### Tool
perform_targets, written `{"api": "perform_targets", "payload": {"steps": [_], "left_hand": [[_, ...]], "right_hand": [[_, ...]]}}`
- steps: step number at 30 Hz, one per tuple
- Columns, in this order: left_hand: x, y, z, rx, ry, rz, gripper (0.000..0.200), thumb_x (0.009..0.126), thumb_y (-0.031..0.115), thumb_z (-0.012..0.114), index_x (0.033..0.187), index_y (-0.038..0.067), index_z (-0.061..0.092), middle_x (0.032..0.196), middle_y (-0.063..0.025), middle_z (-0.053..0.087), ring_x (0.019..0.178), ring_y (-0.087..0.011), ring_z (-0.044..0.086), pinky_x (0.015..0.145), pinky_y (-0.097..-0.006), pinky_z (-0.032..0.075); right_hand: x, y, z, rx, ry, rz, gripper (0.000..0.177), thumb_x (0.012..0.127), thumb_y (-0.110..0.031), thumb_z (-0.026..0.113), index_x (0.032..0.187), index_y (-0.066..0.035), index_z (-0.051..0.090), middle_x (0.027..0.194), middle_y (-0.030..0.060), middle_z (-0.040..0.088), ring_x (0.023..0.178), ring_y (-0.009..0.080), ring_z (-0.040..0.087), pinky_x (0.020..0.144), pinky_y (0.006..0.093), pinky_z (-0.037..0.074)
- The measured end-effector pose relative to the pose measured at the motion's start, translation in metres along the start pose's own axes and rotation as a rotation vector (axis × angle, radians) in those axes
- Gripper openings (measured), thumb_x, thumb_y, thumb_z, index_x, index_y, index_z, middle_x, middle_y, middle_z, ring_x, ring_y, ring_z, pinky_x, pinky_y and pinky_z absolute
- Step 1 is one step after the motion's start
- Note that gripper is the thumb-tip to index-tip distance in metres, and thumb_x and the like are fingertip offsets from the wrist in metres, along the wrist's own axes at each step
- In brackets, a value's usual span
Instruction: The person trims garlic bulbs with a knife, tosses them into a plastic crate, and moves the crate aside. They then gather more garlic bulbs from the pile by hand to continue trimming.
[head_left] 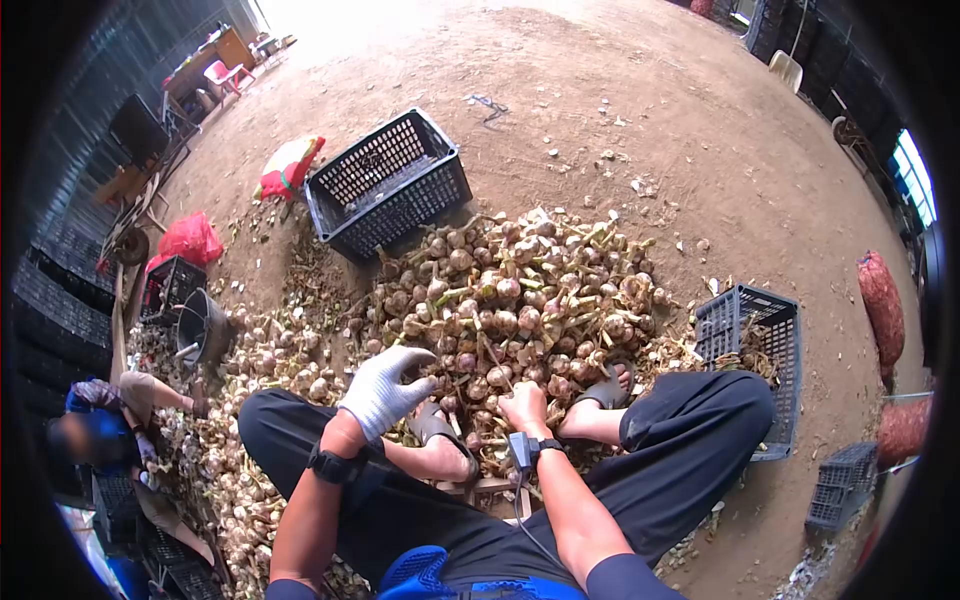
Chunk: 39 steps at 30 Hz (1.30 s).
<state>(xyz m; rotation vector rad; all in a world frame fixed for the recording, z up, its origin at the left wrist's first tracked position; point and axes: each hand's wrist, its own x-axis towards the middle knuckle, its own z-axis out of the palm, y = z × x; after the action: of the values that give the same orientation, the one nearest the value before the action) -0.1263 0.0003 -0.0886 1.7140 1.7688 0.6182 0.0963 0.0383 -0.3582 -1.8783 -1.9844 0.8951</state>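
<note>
Person sits low on the dirt floor (700, 130), knees apart, w/ the garlic pile (520, 290) straight ahead, between & beyond the feet. The pile's near edge runs right up to the sandals. Both hands are at that edge, so the bulbs lie directly fwd of them.

Left hand (385, 392) wears a white knit glove. It's palm down, fingers loosely spread & pointing toward the middle, open over the bulbs by the left foot, nothing visibly gripped. Right hand (523, 405) is bare, knuckles up, fingers curled shut down into the bulbs. What it grips is hidden under the fist: prob. a bulb or stalk, can't tell.

The hands are near each other, not touching. The right one sits slightly deeper in the heap, so it's nearer the thick of the pile. The pile's long axis runs left-right across the view; stalks point every which way, no common direction.

Black crate (385, 185) stands past the pile's far-left side, well apart from both hands, on the left hand's side. Second crate (755, 345) is just beside the right knee, right hand nearer. A co-worker (100, 430) crouches at far left among more bulbs, apart from the person.
</note>
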Motion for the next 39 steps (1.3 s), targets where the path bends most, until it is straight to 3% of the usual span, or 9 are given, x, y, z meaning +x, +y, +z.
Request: {"api": "perform_targets", "payload": {"steps": [2,6,9,13,17,21,22,25,39], "left_hand": [[0.003,-0.01,0.011,-0.035,-0.064,-0.075,0.038,0.084,0.026,0.074,0.117,0.008,0.068,0.108,-0.0148,0.069,0.099,-0.0308,0.068,0.086,-0.0371,0.054],[0.01,-0.017,0.026,0.097,-0.072,-0.07,0.059,0.08,0.037,0.079,0.126,0.005,0.063,0.118,-0.0173,0.067,0.108,-0.031,0.065,0.094,-0.0383,0.052],[0.016,-0.029,0.035,0.025,-0.024,0.001,0.07,0.079,0.036,0.083,0.134,0.004,0.056,0.124,-0.0154,0.064,0.113,-0.0268,0.064,0.097,-0.0372,0.051],[0.015,-0.008,0.026,-0.297,-0.101,-0.016,0.059,0.081,0.023,0.082,0.131,0.003,0.056,0.117,-0.0058,0.065,0.108,-0.0133,0.061,0.094,-0.0312,0.052],[0.01,0.003,0.015,-0.764,-0.108,-0.072,0.059,0.079,0.008,0.081,0.132,0.003,0.056,0.115,-0.0015,0.065,0.101,-0.0097,0.062,0.09,-0.0277,0.054],[0.009,0.003,0.006,-0.637,0.022,0.016,0.056,0.078,0.015,0.084,0.125,0.003,0.056,0.114,-0.0038,0.066,0.104,-0.0095,0.061,0.093,-0.029,0.052],[0.009,-0.003,0.008,-0.589,0.056,0.035,0.058,0.077,0.016,0.085,0.125,0.003,0.056,0.113,-0.0047,0.066,0.104,-0.0101,0.061,0.094,-0.0296,0.052],[0.01,0.0,0.008,-0.564,0.069,0.052,0.065,0.074,0.017,0.087,0.127,0.004,0.052,0.113,-0.0066,0.066,0.105,-0.0113,0.061,0.094,-0.0299,0.052],[0.011,-0.024,0.014,-0.244,0.126,0.138,0.07,0.067,0.022,0.091,0.125,0.01,0.052,0.099,-0.0031,0.07,0.087,-0.012,0.066,0.08,-0.0298,0.056]], "right_hand": [[0.008,-0.006,-0.004,0.263,0.102,0.041,0.034,0.068,-0.035,0.078,0.078,-0.003,0.072,0.073,0.0166,0.07,0.069,0.0337,0.069,0.068,0.0445,0.054],[0.011,-0.072,-0.059,1.328,-0.193,0.16,0.011,0.085,-0.008,0.076,0.094,-0.003,0.072,0.082,0.0001,0.07,0.069,0.008,0.064,0.058,0.0246,0.05],[-0.001,-0.117,-0.104,1.508,-0.253,-0.023,0.025,0.087,-0.012,0.078,0.106,0.002,0.07,0.093,0.006,0.074,0.077,0.0121,0.071,0.066,0.0252,0.06],[-0.016,-0.155,-0.133,1.599,-0.267,-0.165,0.023,0.088,-0.014,0.078,0.103,0.0,0.07,0.091,0.0011,0.071,0.071,0.0072,0.065,0.064,0.0216,0.053],[-0.031,-0.168,-0.17,1.293,-0.278,-0.218,0.015,0.093,-0.012,0.073,0.102,-0.001,0.067,0.089,-0.0032,0.064,0.077,0.0044,0.059,0.067,0.0234,0.049],[-0.022,-0.162,-0.178,0.68,0.184,-0.721,0.024,0.084,-0.019,0.075,0.098,-0.001,0.068,0.09,0.0082,0.066,0.082,0.0211,0.063,0.07,0.0343,0.051],[-0.017,-0.159,-0.172,0.609,0.23,-0.774,0.023,0.079,-0.021,0.072,0.09,-0.002,0.065,0.085,0.0149,0.061,0.076,0.0318,0.063,0.067,0.0385,0.05],[-0.022,-0.156,-0.173,0.399,0.273,-0.85,0.021,0.079,-0.021,0.071,0.081,-0.003,0.06,0.083,0.015,0.06,0.073,0.0361,0.062,0.063,0.0413,0.05],[-0.032,-0.159,-0.139,0.393,0.327,-0.82,0.02,0.074,-0.019,0.072,0.082,-0.005,0.06,0.081,0.0147,0.06,0.07,0.0359,0.064,0.059,0.0413,0.051]]}}
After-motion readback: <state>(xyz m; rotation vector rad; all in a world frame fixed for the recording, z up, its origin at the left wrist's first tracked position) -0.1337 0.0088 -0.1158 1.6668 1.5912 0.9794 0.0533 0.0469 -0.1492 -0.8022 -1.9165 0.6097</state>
